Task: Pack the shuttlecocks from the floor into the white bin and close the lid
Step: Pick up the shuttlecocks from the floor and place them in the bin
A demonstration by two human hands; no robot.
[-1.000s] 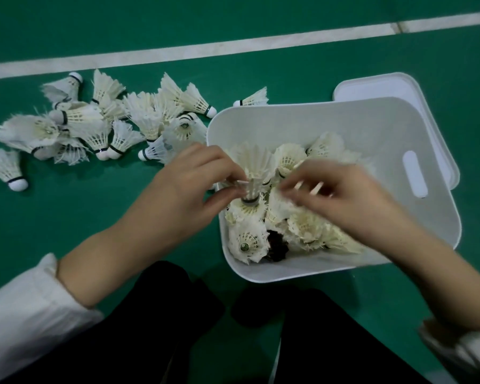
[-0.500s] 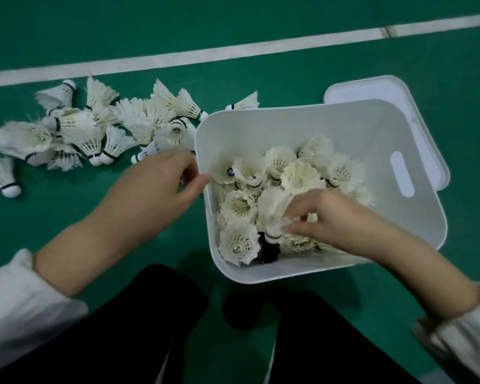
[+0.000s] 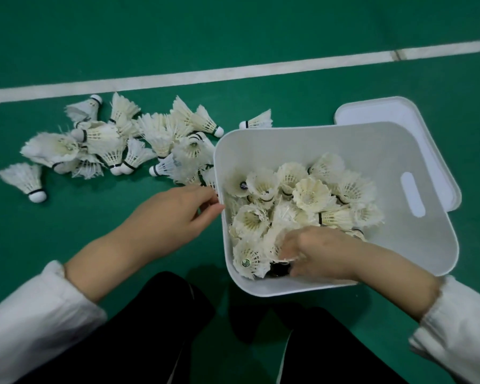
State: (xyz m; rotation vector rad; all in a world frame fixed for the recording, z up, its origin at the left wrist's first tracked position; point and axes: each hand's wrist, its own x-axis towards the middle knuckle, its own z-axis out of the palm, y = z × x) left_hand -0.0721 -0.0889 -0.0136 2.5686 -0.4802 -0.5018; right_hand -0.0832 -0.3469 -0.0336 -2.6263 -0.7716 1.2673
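The floor (image 3: 233, 37) is a smooth green mat with a dull, soft shine, and a flat white painted line (image 3: 205, 74) runs across it. The white bin (image 3: 399, 151) looks like smooth plastic, matt and not shiny, with plain walls. The lid (image 3: 385, 109) behind it looks like the same smooth white plastic. The shuttlecocks on the floor (image 3: 108, 145) have feathery skirts, cream white, rough and frayed at the tips, with smooth round white noses and thin dark bands. The shuttlecocks in the bin (image 3: 311, 192) look just as feathery and ragged. The sleeves (image 3: 34, 314) are soft white cloth with folds. The trousers (image 3: 161, 328) are dull black cloth.
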